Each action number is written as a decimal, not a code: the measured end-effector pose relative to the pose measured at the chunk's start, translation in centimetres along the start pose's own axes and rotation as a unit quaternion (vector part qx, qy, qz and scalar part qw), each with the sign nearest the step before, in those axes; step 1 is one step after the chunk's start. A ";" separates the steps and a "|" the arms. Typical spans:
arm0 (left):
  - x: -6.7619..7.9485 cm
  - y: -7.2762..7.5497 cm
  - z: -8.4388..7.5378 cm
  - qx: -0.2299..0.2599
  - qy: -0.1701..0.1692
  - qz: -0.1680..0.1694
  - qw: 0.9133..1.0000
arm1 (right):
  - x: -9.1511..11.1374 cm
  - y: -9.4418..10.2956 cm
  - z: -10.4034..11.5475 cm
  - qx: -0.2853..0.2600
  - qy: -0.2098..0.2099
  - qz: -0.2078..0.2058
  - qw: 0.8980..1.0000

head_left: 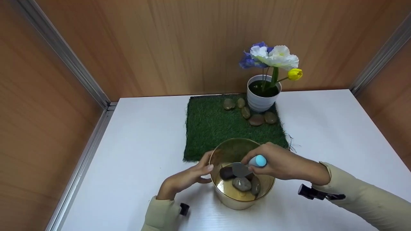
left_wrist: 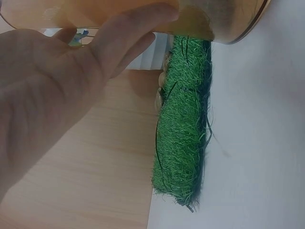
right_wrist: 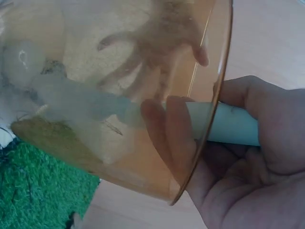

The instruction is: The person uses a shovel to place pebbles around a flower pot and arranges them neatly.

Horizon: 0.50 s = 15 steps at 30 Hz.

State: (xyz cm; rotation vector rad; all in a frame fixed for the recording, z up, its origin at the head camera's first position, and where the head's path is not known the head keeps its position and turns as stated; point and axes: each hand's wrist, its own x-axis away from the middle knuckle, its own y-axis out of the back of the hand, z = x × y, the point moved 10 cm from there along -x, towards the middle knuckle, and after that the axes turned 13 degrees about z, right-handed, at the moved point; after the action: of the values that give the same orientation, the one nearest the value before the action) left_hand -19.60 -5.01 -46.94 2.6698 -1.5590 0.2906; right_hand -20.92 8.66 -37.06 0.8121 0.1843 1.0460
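**Tool at work in an amber bowl**

At lower centre of the frame, the right hand (head_left: 279, 162) is gripping a blue-handled tool (head_left: 257, 161), its fingers curled closely round the handle; the grey blade (head_left: 240, 170) is pointing down at stones (head_left: 241, 183) inside the amber bowl (head_left: 236, 203); the left hand (head_left: 191, 176) is resting spread fingers against the bowl's left side; a grass mat (head_left: 208, 128) is lying behind, at centre.

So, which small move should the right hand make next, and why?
Perhaps it should ease the gray blade under the pale stone: the right hand grips the light blue handle, the blade is inside the bowl near that stone, and the left hand touches the bowl's side.
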 end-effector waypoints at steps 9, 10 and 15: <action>-0.1 0.1 0.2 -0.008 0.002 -0.003 1.000 | -0.5 -0.9 -0.2 0.020 0.000 0.016 1.000; -0.1 0.1 0.2 -0.009 0.001 -0.003 1.000 | -0.5 -1.1 -0.2 0.017 0.001 0.020 1.000; 0.0 0.1 0.1 -0.009 -0.001 -0.004 1.000 | -0.8 -1.5 -0.2 0.006 0.010 0.033 0.999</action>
State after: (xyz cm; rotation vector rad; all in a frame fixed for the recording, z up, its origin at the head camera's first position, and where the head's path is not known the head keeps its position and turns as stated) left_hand -19.65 -5.03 -47.06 2.6624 -1.5433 0.2732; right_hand -20.35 7.68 -38.40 0.8247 0.1817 1.1157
